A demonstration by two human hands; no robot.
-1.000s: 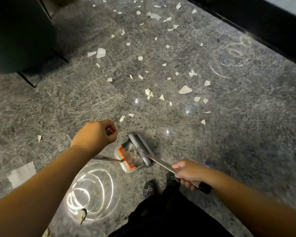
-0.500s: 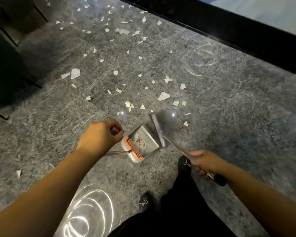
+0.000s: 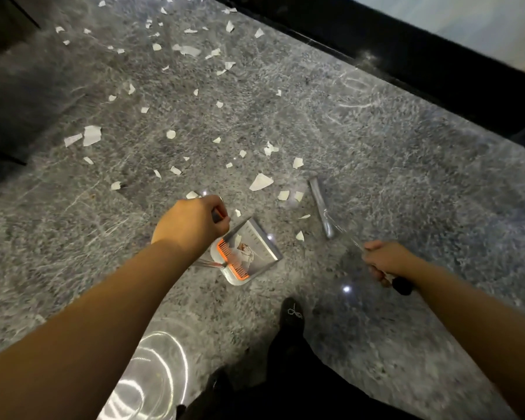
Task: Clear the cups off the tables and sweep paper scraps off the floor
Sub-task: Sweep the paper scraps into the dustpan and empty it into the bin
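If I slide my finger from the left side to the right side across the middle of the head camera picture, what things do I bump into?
Two big paper scraps → left hand gripping the dustpan handle → dustpan with an orange comb → broom head → right hand holding the broom handle.

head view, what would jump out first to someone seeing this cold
White paper scraps lie scattered over the grey stone floor, thickest toward the top left. At centre the left hand grips the handle of a dustpan with an orange comb, while the right hand holds a broom just right of it.
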